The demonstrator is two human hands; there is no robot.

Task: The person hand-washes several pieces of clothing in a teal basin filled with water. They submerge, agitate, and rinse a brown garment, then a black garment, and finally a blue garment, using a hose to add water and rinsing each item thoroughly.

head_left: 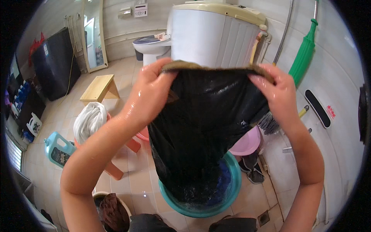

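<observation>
A soaked black garment (205, 116) with an olive-brown top band hangs stretched between my hands. My left hand (148, 92) is closed on one end of the band, wet and shiny. At the other end of the band, my right hand (276, 91) grips with its thumb over the edge. The garment's lower part drops into a teal basin (237, 181) on the floor between my feet. Water and blue cloth (223, 179) show inside the basin. Whether the garment is trousers or a top, I cannot tell.
Left: a white cloth bundle (91, 121) on an orange stool, a light-blue detergent jug (58, 149), a wooden stool (98, 89), and a bucket with brown cloth (114, 212). Right: a pink basin (247, 142), dark shoes (254, 172) and a mop (268, 123). Behind: a washing machine (201, 36) and toilet (152, 47).
</observation>
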